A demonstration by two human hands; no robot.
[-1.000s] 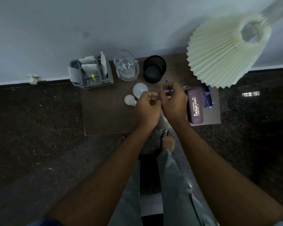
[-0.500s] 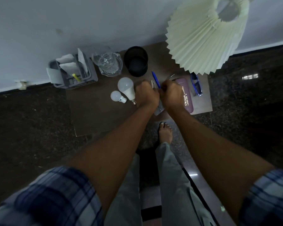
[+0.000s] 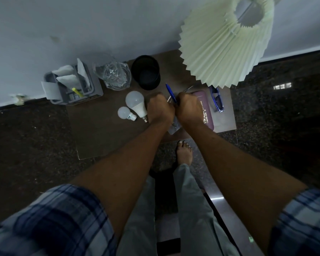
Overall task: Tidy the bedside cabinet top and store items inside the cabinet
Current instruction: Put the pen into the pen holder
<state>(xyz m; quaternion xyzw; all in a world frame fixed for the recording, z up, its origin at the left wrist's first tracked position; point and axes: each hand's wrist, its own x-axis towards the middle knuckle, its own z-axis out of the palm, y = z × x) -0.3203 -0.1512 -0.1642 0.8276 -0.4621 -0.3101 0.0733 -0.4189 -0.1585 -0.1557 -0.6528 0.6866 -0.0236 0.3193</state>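
On the brown cabinet top (image 3: 100, 133) my two hands meet in fists. My right hand (image 3: 189, 108) grips a blue pen (image 3: 169, 91) that points toward the wall. My left hand (image 3: 160, 108) is curled beside it and seems to hold the top of a clear plastic pouch (image 3: 174, 127) hanging between my wrists. Left of my hands lie a large white bulb (image 3: 136, 102) and a small white bulb (image 3: 125, 112). A purple spectacle case (image 3: 208, 111) lies partly under my right hand, with blue glasses (image 3: 217, 100) to its right.
Along the wall stand a grey organiser (image 3: 72, 85) with papers and a yellow marker, a glass jug (image 3: 113, 74) and a black cup (image 3: 146, 72). A pleated cream lampshade (image 3: 225, 43) overhangs the right rear corner. Dark stone floor surrounds the cabinet; my bare foot (image 3: 184, 152) is in front.
My head has come lower and closer, so the cabinet looks larger. Both hands have stayed together with the pen; the clear pouch now shows between my wrists.
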